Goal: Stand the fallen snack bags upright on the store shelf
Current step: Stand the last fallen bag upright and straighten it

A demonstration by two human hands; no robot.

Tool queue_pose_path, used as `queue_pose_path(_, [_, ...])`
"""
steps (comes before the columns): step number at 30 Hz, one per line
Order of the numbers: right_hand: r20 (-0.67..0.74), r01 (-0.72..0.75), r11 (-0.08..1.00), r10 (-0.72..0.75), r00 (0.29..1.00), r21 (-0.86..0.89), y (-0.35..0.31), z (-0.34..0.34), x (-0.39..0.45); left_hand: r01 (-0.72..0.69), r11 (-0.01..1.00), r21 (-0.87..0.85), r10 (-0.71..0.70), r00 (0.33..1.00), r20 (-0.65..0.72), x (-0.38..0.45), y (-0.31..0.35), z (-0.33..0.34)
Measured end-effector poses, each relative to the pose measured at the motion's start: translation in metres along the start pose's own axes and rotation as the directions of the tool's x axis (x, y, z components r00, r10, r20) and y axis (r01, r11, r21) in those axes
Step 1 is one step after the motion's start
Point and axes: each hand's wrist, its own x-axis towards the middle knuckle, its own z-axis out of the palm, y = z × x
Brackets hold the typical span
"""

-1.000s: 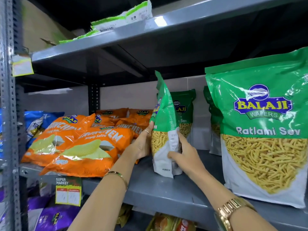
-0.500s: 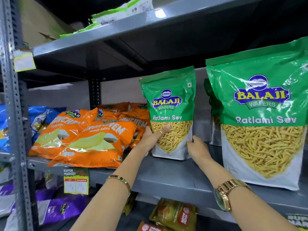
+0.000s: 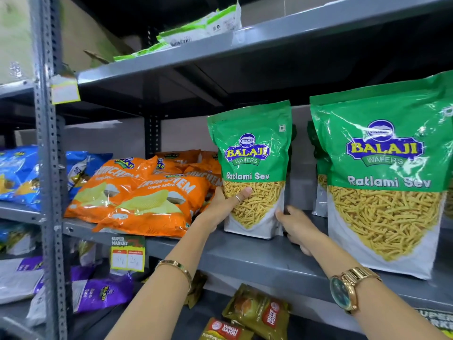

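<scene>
From where I sit, far left shows blue snack bags (image 3: 18, 175) on the neighbouring rack; next, orange chip bags (image 3: 147, 204) lie flat in a heap on the grey shelf (image 3: 245, 256); my left hand (image 3: 224, 204) grips the left edge of a green Ratlami Sev bag (image 3: 252, 168), thumb across its front; the bag stands upright on the shelf, facing me; my right hand (image 3: 297, 228) touches its lower right edge, fingers curled behind, so I cannot tell how firmly it holds; just to the right, apart, stands a larger green Sev bag (image 3: 384, 173), also upright.
</scene>
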Motion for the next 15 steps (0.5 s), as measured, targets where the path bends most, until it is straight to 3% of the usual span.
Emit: queue_pose_path(15, [0.010,0.090,0.996,-0.090,0.996,0.005,-0.004,0.003,-0.040,-0.009,1.000,0.020,0.010,0.999,-0.035,-0.041,0.008,-0.015])
